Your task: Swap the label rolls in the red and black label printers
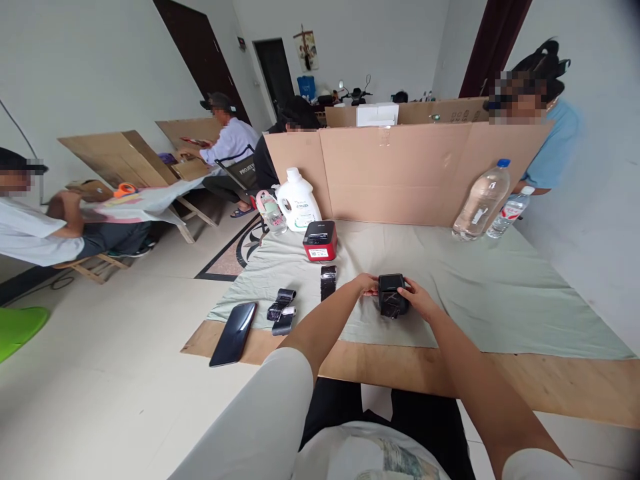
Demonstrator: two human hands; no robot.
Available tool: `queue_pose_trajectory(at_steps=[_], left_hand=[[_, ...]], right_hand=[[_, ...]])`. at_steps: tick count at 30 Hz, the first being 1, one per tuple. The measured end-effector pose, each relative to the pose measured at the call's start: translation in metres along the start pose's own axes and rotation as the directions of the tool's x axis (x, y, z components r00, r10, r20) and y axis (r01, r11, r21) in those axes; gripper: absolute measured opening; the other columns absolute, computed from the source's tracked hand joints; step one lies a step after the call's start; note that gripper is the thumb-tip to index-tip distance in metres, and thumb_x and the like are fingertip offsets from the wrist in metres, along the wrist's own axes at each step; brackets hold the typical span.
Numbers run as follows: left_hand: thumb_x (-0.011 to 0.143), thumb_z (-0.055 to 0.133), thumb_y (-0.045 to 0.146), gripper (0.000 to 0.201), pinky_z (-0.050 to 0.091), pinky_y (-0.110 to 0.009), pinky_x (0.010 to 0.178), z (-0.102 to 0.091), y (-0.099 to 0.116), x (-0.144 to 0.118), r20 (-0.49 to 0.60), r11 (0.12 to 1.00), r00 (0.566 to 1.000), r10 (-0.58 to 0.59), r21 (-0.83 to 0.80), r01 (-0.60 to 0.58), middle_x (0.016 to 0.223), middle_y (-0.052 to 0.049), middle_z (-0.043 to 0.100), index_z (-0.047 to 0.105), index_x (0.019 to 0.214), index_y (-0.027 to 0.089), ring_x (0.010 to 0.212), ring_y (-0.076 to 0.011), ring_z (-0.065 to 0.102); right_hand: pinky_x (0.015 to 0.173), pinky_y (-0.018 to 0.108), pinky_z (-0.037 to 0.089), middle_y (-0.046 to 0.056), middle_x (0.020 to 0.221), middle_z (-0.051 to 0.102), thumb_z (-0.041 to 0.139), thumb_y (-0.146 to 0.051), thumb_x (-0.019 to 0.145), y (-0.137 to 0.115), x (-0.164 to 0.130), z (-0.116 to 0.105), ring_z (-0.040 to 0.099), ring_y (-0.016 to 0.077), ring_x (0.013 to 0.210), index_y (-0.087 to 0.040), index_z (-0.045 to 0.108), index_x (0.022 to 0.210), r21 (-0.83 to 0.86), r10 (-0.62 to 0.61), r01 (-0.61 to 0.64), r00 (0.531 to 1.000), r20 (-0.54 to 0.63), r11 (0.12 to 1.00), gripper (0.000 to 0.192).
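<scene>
A small black box-shaped device (392, 285) with rounded edges sits near the front of the cloth-covered table, a crinkled black strip showing on its front. My left hand (369, 284) grips its left side, with some fingers hidden behind the forearm and device. On the right side, my right hand (418, 297) holds it with the thumb over the front edge. Left of my hands lie a black strip (328, 283) and small rolls of dark film (283, 313), partly curled. Behind them stands a red box with a black top (320, 241) and a white label.
A dark phone (234, 335) lies at the table's front left edge. A white jug (299, 202), a clear cup (273, 215) and two water bottles (483, 200) stand before a cardboard screen (390, 177). Several other people sit around the room.
</scene>
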State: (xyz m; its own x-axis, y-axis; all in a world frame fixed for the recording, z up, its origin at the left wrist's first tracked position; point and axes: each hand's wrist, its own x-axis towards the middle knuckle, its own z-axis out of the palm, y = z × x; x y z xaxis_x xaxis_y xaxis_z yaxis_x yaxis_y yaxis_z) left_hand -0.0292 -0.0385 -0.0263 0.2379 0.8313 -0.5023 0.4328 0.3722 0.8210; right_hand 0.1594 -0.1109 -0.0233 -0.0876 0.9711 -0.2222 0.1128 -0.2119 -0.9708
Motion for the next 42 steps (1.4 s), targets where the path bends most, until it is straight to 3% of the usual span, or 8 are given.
queue_pose_trajectory(at_steps=[6, 11, 16, 20, 24, 31, 35, 42], left_hand=[[0.058, 0.063, -0.002, 0.082, 0.048, -0.028, 0.077, -0.001, 0.0, -0.016, 0.128, 0.96, 0.957, 0.259, -0.148, -0.24, 0.111, -0.012, 0.062, 0.043, 0.136, 0.016, 0.091, -0.0178, 0.06], [0.058, 0.066, 0.002, 0.079, 0.045, -0.032, 0.09, -0.004, 0.002, -0.017, 0.123, 0.923, 0.915, 0.385, -0.057, -0.381, 0.127, -0.014, 0.053, 0.046, 0.134, 0.016, 0.115, -0.0236, 0.048], [0.069, 0.07, 0.022, 0.066, 0.044, -0.036, 0.091, -0.001, 0.007, -0.007, 0.057, 0.912, 0.911, 0.408, 0.01, -0.409, 0.119, -0.013, 0.059, 0.048, 0.131, 0.014, 0.106, -0.0231, 0.054], [0.086, 0.053, 0.038, 0.047, 0.045, -0.034, 0.089, 0.004, 0.01, 0.004, -0.018, 0.903, 0.905, 0.425, 0.083, -0.422, 0.109, -0.012, 0.064, 0.053, 0.125, 0.012, 0.1, -0.0218, 0.058], [0.091, 0.044, 0.037, 0.042, 0.044, -0.033, 0.087, 0.013, 0.013, 0.013, -0.196, 0.942, 0.932, 0.304, 0.21, -0.263, 0.104, -0.012, 0.067, 0.052, 0.124, 0.012, 0.099, -0.0222, 0.06], [0.088, 0.05, 0.03, 0.038, 0.04, -0.032, 0.091, 0.031, 0.011, -0.002, -0.378, 0.956, 0.899, 0.221, 0.265, -0.124, 0.11, -0.016, 0.063, 0.05, 0.12, 0.01, 0.107, -0.0232, 0.057], [0.086, 0.05, 0.023, 0.037, 0.037, -0.031, 0.096, 0.04, 0.005, -0.021, -0.397, 0.931, 0.858, 0.325, 0.294, -0.217, 0.122, -0.018, 0.055, 0.049, 0.12, 0.009, 0.114, -0.0223, 0.052], [0.088, 0.046, 0.019, 0.03, 0.038, -0.031, 0.097, 0.038, -0.005, -0.032, -0.368, 0.937, 0.871, 0.327, 0.244, -0.249, 0.12, -0.015, 0.056, 0.052, 0.116, 0.011, 0.111, -0.0201, 0.053]], right_hand=[[0.086, 0.036, 0.049, 0.011, 0.119, 0.061, 0.065, -0.035, 0.073, 0.014, 0.008, -0.008, 0.062, 0.0208, 0.098, -0.018, 0.046, 0.13, -0.215, -0.102, 0.085, 0.992, -0.071, 0.973, 0.063], [0.08, 0.032, 0.047, 0.008, 0.11, 0.066, 0.059, -0.046, 0.079, 0.006, 0.009, -0.012, 0.063, 0.0198, 0.088, -0.019, 0.058, 0.114, -0.527, -0.153, 0.061, 0.979, -0.132, 0.847, 0.044], [0.071, 0.03, 0.043, 0.008, 0.085, 0.068, 0.039, -0.054, 0.088, -0.004, 0.009, -0.009, 0.062, 0.0206, 0.083, -0.02, 0.063, 0.087, -0.706, -0.227, 0.013, 0.951, -0.21, 0.708, 0.042], [0.078, 0.03, 0.043, 0.007, 0.096, 0.065, 0.048, -0.038, 0.086, -0.004, 0.013, -0.007, 0.058, 0.0197, 0.09, -0.019, 0.062, 0.092, -0.776, -0.365, 0.128, 0.92, -0.139, 0.618, 0.025], [0.089, 0.033, 0.039, 0.008, 0.107, 0.063, 0.055, -0.024, 0.081, -0.012, 0.017, -0.005, 0.052, 0.0224, 0.102, -0.019, 0.061, 0.103, -0.861, -0.44, 0.211, 0.898, -0.016, 0.463, 0.024], [0.089, 0.041, 0.035, 0.01, 0.105, 0.066, 0.069, -0.023, 0.07, -0.048, 0.037, 0.005, 0.05, 0.0299, 0.107, -0.024, 0.067, 0.094, -0.952, -0.185, 0.277, 0.95, 0.251, 0.13, 0.024], [0.089, 0.044, 0.033, 0.012, 0.094, 0.069, 0.071, -0.022, 0.066, -0.057, 0.047, 0.012, 0.052, 0.0307, 0.103, -0.022, 0.068, 0.084, -0.947, -0.135, 0.312, 0.945, 0.299, 0.082, 0.018], [0.087, 0.042, 0.034, 0.012, 0.096, 0.067, 0.07, -0.02, 0.061, -0.065, 0.048, 0.011, 0.055, 0.0299, 0.1, -0.021, 0.07, 0.079, -0.937, -0.082, 0.341, 0.938, 0.336, 0.069, 0.017]])
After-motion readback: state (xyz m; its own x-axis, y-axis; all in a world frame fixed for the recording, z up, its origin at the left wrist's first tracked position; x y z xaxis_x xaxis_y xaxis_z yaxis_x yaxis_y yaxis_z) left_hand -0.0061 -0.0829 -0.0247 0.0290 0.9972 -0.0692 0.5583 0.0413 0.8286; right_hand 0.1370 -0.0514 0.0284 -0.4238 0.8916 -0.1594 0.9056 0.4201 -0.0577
